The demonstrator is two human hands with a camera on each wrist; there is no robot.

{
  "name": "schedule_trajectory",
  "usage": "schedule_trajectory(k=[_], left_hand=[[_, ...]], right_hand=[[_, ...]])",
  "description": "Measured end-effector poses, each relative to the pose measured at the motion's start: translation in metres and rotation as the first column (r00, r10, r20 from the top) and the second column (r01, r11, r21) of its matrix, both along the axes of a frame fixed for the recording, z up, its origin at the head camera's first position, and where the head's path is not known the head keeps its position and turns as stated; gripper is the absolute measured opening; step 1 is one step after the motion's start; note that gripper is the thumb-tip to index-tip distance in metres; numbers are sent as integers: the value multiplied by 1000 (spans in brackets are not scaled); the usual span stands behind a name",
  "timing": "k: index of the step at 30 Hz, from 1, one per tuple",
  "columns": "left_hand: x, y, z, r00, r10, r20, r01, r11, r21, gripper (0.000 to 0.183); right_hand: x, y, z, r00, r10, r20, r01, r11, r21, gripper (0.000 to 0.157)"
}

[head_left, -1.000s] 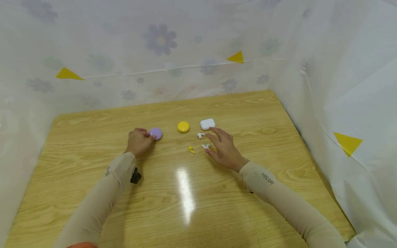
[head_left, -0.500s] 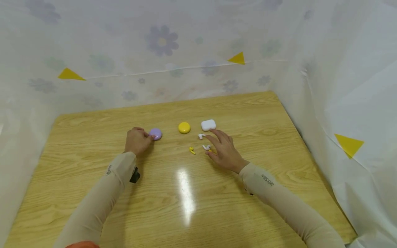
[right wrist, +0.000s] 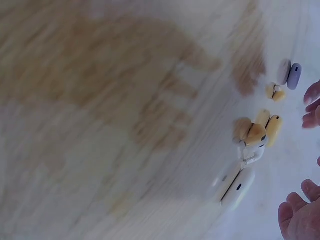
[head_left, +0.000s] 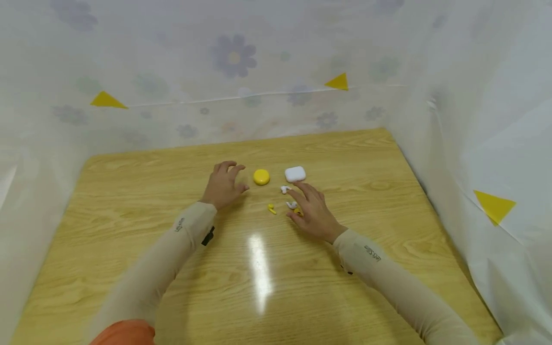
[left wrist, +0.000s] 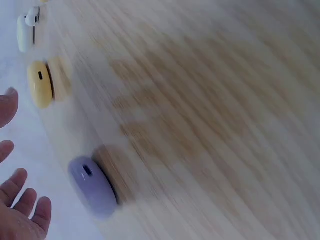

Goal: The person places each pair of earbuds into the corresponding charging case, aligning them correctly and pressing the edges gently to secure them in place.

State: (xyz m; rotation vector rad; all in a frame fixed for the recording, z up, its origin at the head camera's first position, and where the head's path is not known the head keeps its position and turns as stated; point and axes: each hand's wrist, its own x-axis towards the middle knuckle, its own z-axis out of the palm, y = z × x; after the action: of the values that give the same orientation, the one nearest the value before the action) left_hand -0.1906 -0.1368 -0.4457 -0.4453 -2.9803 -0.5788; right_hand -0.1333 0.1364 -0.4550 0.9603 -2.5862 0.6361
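Note:
My left hand (head_left: pixel 226 184) hovers with parted fingers beside the round yellow earbud case (head_left: pixel 261 177), holding nothing. A purple earbud case (left wrist: pixel 93 187) lies on the table in the left wrist view, apart from those fingers; the hand hides it in the head view. My right hand (head_left: pixel 315 211) spreads loosely over the loose earbuds, also with nothing gripped. Near its fingertips are a white earbud (head_left: pixel 285 189), a second white earbud (head_left: pixel 292 205) and a partly covered yellow earbud (head_left: pixel 298 211). Another yellow earbud (head_left: pixel 271 209) lies just left of these.
A white earbud case (head_left: pixel 295 174) stands behind the right fingertips, to the right of the yellow case. The wooden table (head_left: pixel 151 268) has patterned white sheeting (head_left: pixel 181 67) along its back and more sheeting at both sides.
My left hand has let go of the purple case and moved right toward the yellow case, fingers opening. The right hand stays nearly in place; the head view has shifted slightly.

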Motion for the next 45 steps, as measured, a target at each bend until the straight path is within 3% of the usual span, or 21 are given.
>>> schedule_trajectory(k=[5, 12, 16, 21, 28, 34, 40, 45], left_hand=[[-19, 22, -8, 994, -29, 108, 37, 997, -72, 66], [-37, 37, -11, 968, -41, 249, 79, 986, -144, 72], [-40, 39, -10, 963, -43, 267, 96, 978, -188, 69], [-38, 37, -11, 972, -40, 231, 90, 973, -211, 57], [-24, 33, -8, 986, -18, 168, 45, 987, -153, 60], [-1, 27, 1, 999, -43, 16, 43, 998, -46, 55], [23, 20, 8, 988, -56, -145, 57, 998, 6, 53], [43, 18, 13, 971, -61, -230, 63, 998, 4, 55]], right_hand=[[3, 1, -4, 1000, 12, -15, -12, 1000, -3, 58], [4, 3, -5, 1000, 9, -28, -10, 1000, -5, 56], [3, 4, -3, 1000, 15, -25, -15, 1000, 1, 56], [2, 3, -1, 1000, 6, -3, -6, 1000, -2, 55], [1, 2, 0, 1000, 11, 0, -11, 1000, 0, 52], [-1, -1, 2, 1000, 20, -7, -20, 1000, -13, 54], [-4, -8, 7, 1000, 27, -4, -27, 999, -41, 52], [-8, -14, 11, 996, 53, -68, -58, 995, -78, 44]])
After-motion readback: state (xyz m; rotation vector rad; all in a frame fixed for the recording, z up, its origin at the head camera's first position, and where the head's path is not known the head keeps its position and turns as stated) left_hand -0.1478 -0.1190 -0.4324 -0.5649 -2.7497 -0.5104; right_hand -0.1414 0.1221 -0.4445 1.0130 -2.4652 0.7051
